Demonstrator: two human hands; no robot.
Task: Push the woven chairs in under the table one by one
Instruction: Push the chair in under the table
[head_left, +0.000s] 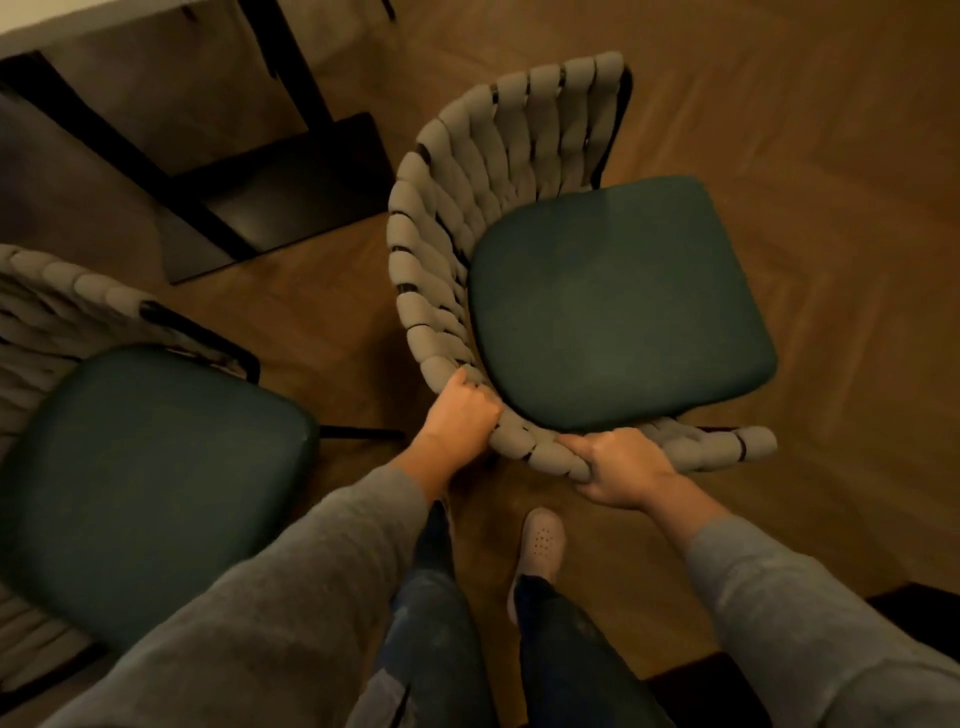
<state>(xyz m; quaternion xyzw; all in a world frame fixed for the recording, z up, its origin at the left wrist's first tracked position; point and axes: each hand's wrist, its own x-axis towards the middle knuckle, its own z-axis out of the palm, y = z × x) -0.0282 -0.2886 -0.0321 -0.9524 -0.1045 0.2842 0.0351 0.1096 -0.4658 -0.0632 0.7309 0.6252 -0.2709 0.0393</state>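
Observation:
A woven chair (613, 296) with a grey braided back and a dark green seat cushion stands on the wood floor in front of me, its seat facing right, away from the table. My left hand (462, 410) grips the woven backrest at its lower left curve. My right hand (621, 467) grips the same rim nearer the armrest end. A second woven chair (150, 467) with the same green seat stands at the left. The table (171, 67) sits at the upper left, with its black base plate (291, 197) on the floor.
My feet and legs (540, 540) stand just behind the held chair. A dark object (914, 608) lies at the lower right edge. Bare herringbone wood floor (831, 156) spreads to the right and beyond the chair.

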